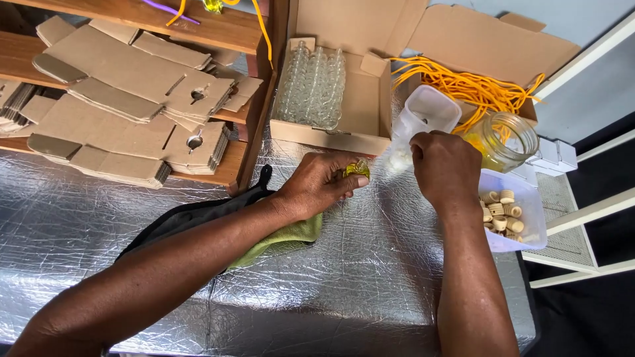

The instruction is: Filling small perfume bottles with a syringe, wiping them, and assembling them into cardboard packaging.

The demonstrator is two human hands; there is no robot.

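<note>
Fingers of the left hand (pixel 324 185) pinch a small bottle (pixel 358 169) of yellow liquid at frame centre; fingers of the right hand (pixel 444 168) are clenched, apparently around a small pale item just right of the bottle, too blurred to identify.

Silver foil-covered surface (pixel 331 277) fills the lower frame. Wooden shelf (pixel 228 30), upper left, carries stacks of flat cardboard blanks (pixel 126 99). Open carton (pixel 364 99), top centre, holds rows of empty clear glass bottles (pixel 312 86). Second carton (pixel 489 46), upper right, holds orange cords (pixel 463 86). Black cloth (pixel 192 218) and green cloth (pixel 291 237) lie under the left forearm. Clear tub (pixel 522 218), right edge, contains corks (pixel 501 213). White plastic container (pixel 430 112) and a glass jar (pixel 506 139) of yellow liquid stand above the right hand.

Key relation: bottle sits at the left fingertips, tilted, its upper end toward the right hand, which lies just beside it to the right. Left hand is nearer, in contact; whether the right touches the bottle cannot be resolved.
</note>
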